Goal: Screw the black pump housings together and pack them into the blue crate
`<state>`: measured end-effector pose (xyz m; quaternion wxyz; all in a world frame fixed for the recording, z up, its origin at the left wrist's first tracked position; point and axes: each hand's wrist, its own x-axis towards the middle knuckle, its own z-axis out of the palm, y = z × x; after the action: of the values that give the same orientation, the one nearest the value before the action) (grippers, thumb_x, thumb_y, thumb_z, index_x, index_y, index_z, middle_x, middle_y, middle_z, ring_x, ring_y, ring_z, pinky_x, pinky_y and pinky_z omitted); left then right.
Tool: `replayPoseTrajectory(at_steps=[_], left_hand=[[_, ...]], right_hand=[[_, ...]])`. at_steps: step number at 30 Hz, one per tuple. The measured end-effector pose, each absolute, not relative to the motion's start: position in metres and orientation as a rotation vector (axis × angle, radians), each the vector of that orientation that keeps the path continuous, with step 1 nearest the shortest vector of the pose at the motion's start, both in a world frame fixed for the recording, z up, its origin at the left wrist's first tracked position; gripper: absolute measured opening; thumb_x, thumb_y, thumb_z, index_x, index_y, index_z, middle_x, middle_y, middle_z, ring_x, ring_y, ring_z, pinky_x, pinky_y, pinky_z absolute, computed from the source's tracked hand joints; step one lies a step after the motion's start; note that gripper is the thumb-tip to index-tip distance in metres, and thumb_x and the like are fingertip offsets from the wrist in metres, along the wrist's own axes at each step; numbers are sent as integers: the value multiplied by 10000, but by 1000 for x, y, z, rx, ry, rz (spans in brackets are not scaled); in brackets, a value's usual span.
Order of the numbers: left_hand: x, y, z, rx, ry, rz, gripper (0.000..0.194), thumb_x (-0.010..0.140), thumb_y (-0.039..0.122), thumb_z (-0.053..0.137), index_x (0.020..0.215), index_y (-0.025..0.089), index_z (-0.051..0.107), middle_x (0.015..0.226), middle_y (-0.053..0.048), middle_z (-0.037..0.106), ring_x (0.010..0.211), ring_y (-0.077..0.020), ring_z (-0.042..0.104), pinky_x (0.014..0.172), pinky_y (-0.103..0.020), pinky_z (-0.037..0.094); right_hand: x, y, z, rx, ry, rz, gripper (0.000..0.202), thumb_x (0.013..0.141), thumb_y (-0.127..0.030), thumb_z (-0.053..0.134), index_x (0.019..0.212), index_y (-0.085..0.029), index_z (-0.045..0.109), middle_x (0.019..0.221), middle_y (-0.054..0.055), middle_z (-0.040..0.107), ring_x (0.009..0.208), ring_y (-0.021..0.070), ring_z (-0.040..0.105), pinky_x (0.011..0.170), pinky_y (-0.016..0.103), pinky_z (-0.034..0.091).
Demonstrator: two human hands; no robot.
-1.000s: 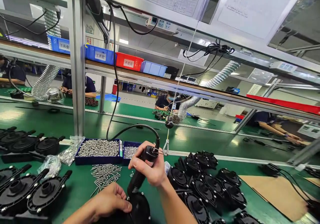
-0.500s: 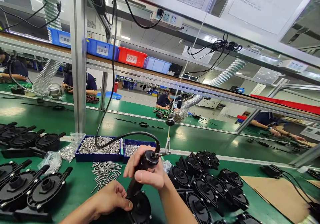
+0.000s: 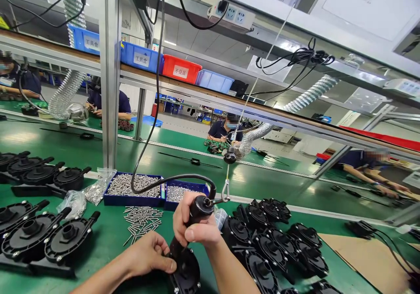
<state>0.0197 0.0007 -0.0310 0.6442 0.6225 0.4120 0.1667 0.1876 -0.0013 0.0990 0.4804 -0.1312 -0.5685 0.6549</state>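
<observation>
My right hand (image 3: 195, 224) is wrapped round a black electric screwdriver (image 3: 201, 207), which hangs from a wire by a metal clip and has a cable at its top. The screwdriver is tilted, its lower end over a round black plastic housing (image 3: 186, 273). My left hand (image 3: 149, 257) is closed at the near-left rim of this housing, thumb against its edge beside the tool's lower end. The bit's tip is hidden. Loose screws (image 3: 141, 223) lie on the green bench behind my left hand.
Blue trays of long screws (image 3: 133, 185) and small metal parts (image 3: 180, 193) stand behind. Black housings (image 3: 262, 241) crowd the right; more housings (image 3: 67, 241) stand left by plastic bags (image 3: 75, 204). Cardboard (image 3: 364, 263) lies far right. Co-workers sit across the bench.
The camera view has shifted slightly, so the scene sits a little further right. My right hand's fingers have closed more round the screwdriver; my left hand stays at the housing.
</observation>
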Motion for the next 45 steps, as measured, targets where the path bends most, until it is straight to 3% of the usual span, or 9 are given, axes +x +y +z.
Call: replayPoseTrajectory(at_steps=[7,12,16,19,22,25,27,39,45], left_hand=[[13,1,-29,1496,894,397,499,669,588,922,792,208,621,524,120,440,551,-101,281,534,-304,131],[12,2,-35,1522,843,413,609,651,710,910,806,209,601,529,127,364,567,-100,260,549,-286,137],[13,4,-44,1616,846,439,666,653,793,877,863,202,651,579,103,424,588,-105,335,566,-252,221],[17,6,-48,1717,844,514,645,882,828,645,992,196,706,665,48,543,630,-147,477,603,-253,367],[24,11,-50,1944,979,674,529,1100,580,382,1202,199,734,928,-55,709,905,-234,662,827,-316,527],[33,16,-54,2267,1209,573,473,1073,273,444,1518,251,604,1248,-115,704,1146,-288,691,1014,-397,540],[39,18,-55,2414,1330,393,548,1071,204,418,1605,272,521,1262,-130,685,1105,-300,723,983,-421,572],[52,8,-45,2436,1501,264,400,1110,240,392,1347,213,713,1194,-134,696,1057,-291,734,930,-391,564],[45,14,-54,2260,1513,441,317,1037,178,494,948,232,794,1034,-72,725,993,-233,703,865,-313,469]], right_hand=[[188,7,92,-132,-1421,1618,489,647,-367,988,765,-234,533,529,-72,579,351,106,501,357,199,420],[188,12,83,-66,-1383,1614,470,665,-267,995,843,-212,564,592,-50,645,395,113,560,396,194,472],[202,13,93,-170,-1553,1590,435,710,-310,983,897,-200,606,665,23,743,621,238,766,602,317,622],[218,12,105,-132,-1714,1613,388,752,-332,962,869,-196,619,708,71,790,755,301,827,722,405,666],[232,10,114,-79,-1774,1602,305,799,-264,924,887,-192,641,730,76,808,692,280,826,653,367,668],[239,7,117,-95,-1800,1548,264,814,-210,906,934,-182,672,773,95,823,701,271,829,667,368,674],[239,5,119,-143,-1806,1525,260,819,-188,899,956,-178,678,791,100,825,731,270,833,683,360,669],[240,-5,126,-397,-1862,1353,363,778,-336,960,911,-178,661,811,97,815,735,262,825,661,333,657],[243,-10,134,-535,-1937,1201,326,776,-346,929,919,-181,687,824,95,830,714,226,798,621,288,620]])
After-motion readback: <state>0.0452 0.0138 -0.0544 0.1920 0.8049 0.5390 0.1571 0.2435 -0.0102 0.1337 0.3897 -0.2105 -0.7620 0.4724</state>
